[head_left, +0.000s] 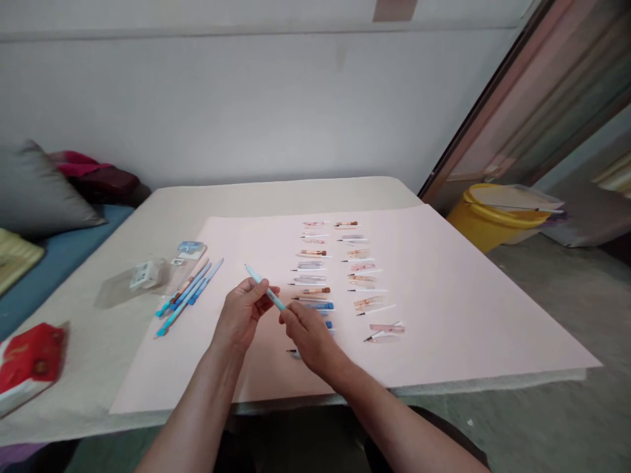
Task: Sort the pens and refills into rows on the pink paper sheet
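A light blue pen (270,293) is held between both hands above the pink sheet, its dark tip pointing up and left. My left hand (245,309) pinches the barrel between thumb and fingers. Around the lower right end of the same pen close the fingers of my right hand (311,335). Beneath and beyond the right hand lie two columns of taken-apart pens, with barrels and refills side by side, among them a blue pen piece (323,306) partly behind that hand. To the left rests a bunch of whole blue pens (190,295).
The pink sheet (468,309) covers much of the pale table (276,197). Left are a clear plastic package (145,274), a small blue-and-white packet (191,248) and a red packet (37,358). A yellow bucket (476,220) stands on the floor at right. Behind rises a white wall (246,105).
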`<state>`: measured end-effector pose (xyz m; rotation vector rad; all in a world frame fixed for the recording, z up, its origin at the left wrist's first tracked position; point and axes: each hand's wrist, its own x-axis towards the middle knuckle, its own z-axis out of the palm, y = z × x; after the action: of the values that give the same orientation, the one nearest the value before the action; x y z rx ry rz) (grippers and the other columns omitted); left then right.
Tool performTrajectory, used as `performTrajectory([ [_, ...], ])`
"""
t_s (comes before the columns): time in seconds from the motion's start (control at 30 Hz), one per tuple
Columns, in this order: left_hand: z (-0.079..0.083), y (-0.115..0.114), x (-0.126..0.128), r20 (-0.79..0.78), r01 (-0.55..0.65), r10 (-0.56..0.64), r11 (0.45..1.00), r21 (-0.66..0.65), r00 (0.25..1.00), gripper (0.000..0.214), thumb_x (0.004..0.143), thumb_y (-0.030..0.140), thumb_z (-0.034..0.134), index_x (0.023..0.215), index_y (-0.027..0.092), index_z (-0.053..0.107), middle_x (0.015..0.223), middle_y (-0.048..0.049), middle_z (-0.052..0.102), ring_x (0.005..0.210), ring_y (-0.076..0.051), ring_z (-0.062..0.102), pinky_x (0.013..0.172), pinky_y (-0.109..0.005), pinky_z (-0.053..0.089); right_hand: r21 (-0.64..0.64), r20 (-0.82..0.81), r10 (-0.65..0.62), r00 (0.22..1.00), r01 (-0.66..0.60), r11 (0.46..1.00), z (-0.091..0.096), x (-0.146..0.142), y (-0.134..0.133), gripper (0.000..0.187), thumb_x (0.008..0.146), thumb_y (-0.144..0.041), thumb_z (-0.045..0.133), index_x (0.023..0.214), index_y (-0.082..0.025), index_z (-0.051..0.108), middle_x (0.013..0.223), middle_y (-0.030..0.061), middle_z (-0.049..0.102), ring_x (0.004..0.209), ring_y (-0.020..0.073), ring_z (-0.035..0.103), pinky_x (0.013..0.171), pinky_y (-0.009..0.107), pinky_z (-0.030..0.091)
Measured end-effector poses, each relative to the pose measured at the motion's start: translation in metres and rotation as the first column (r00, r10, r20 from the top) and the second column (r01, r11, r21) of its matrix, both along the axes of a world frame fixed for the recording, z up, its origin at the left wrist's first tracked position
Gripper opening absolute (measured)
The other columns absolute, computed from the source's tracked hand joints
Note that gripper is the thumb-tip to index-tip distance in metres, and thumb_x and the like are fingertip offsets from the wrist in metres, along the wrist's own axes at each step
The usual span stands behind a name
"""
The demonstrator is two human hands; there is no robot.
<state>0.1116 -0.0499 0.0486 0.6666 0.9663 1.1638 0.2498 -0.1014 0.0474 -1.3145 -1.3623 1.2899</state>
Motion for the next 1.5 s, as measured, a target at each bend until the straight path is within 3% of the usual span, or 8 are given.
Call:
performTrajectory([
  [0.17,0.006,0.001,-0.002,0.131,0.002,-0.006,1.0,0.029,0.991,0.027,0.079,0.025,0.059,0.104,0.013,0.059,0.106,-0.0123,0.066,0.098,-0.019,0.061,0.087,-0.033,0.046,-0.204,-0.357,0.042,0.933,-0.121,0.972,0.002,0.003,0.0,0.022,0.086,-0.034,0.044,0.072,-0.018,0.051,0.048,-0.0074,0.035,0.04,0.0052,0.024,0.039,0.019,0.016],
  [0.3,0.006,0.004,-0.005,0.184,0.006,-0.014,0.999,0.043,0.983,0.019,0.078,0.015,0.06,0.097,0.013,0.062,0.099,-0.0104,0.068,0.092,-0.017,0.063,0.084,-0.029,0.047,-0.239,-0.556,0.031,0.831,-0.196,0.951,0.002,0.006,-0.001,0.022,0.083,-0.035,0.05,0.073,-0.016,0.052,0.045,-0.009,0.031,0.038,0.0034,0.017,0.039,0.02,0.009],
  [0.5,0.006,0.002,-0.004,0.201,0.041,-0.044,0.999,0.019,0.979,0.013,0.078,0.012,0.059,0.091,0.012,0.063,0.091,-0.0093,0.069,0.085,-0.015,0.065,0.078,-0.026,0.049,-0.352,-0.731,-0.003,0.682,-0.374,0.858,0.003,0.01,0.0,0.053,0.086,-0.059,0.033,0.08,-0.013,0.059,0.049,-0.002,0.05,0.033,0.0056,0.034,0.039,0.021,0.02],
  [0.63,0.006,-0.001,-0.001,0.2,0.081,-0.081,0.997,0.008,0.976,0.014,0.077,0.013,0.06,0.091,0.012,0.063,0.091,-0.0097,0.069,0.084,-0.016,0.064,0.073,-0.025,0.05,-0.316,-0.783,0.017,0.622,-0.421,0.85,0.0,0.01,0.001,0.06,0.085,-0.064,0.028,0.088,-0.013,0.059,0.061,0.0019,0.059,0.037,0.0074,0.044,0.04,0.021,0.024],
  [0.77,0.004,-0.001,-0.001,0.203,0.096,-0.097,0.995,0.017,0.974,0.016,0.078,0.015,0.061,0.093,0.013,0.062,0.094,-0.0105,0.069,0.084,-0.016,0.064,0.07,-0.025,0.05,-0.306,-0.783,-0.01,0.622,-0.371,0.877,0.0,0.007,0.0,0.049,0.087,-0.058,0.034,0.091,-0.016,0.058,0.049,-0.0041,0.049,0.032,0.0055,0.032,0.038,0.021,0.019],
  [0.9,0.002,0.003,-0.005,0.196,0.012,-0.017,1.0,0.025,0.98,0.014,0.077,0.013,0.061,0.09,0.013,0.064,0.093,-0.0092,0.069,0.087,-0.016,0.064,0.077,-0.026,0.049,-0.322,-0.768,-0.048,0.638,-0.32,0.891,0.003,0.006,-0.002,0.034,0.089,-0.046,0.041,0.09,-0.016,0.056,0.04,-0.0098,0.032,0.033,0.0042,0.017,0.038,0.02,0.012],
  [1.23,0.001,0.005,-0.006,0.13,-0.065,0.061,0.997,0.032,0.99,0.011,0.073,0.017,0.066,0.082,0.013,0.062,0.083,-0.0062,0.068,0.076,-0.012,0.062,0.071,-0.023,0.048,-0.297,-0.763,-0.018,0.646,-0.325,0.898,0.003,0.006,-0.001,0.028,0.089,-0.043,0.045,0.089,-0.017,0.055,0.04,-0.0103,0.033,0.034,0.0038,0.016,0.038,0.02,0.011],
  [1.5,0.006,0.004,-0.006,0.021,-0.121,0.119,0.979,0.165,0.993,0.013,0.071,0.019,0.068,0.075,0.015,0.056,0.072,-0.0024,0.063,0.066,-0.01,0.056,0.063,-0.022,0.044,-0.293,-0.736,-0.009,0.677,-0.307,0.905,0.002,0.004,-0.002,0.032,0.088,-0.046,0.046,0.083,-0.016,0.056,0.04,-0.0101,0.031,0.034,0.0032,0.016,0.039,0.02,0.011],
])
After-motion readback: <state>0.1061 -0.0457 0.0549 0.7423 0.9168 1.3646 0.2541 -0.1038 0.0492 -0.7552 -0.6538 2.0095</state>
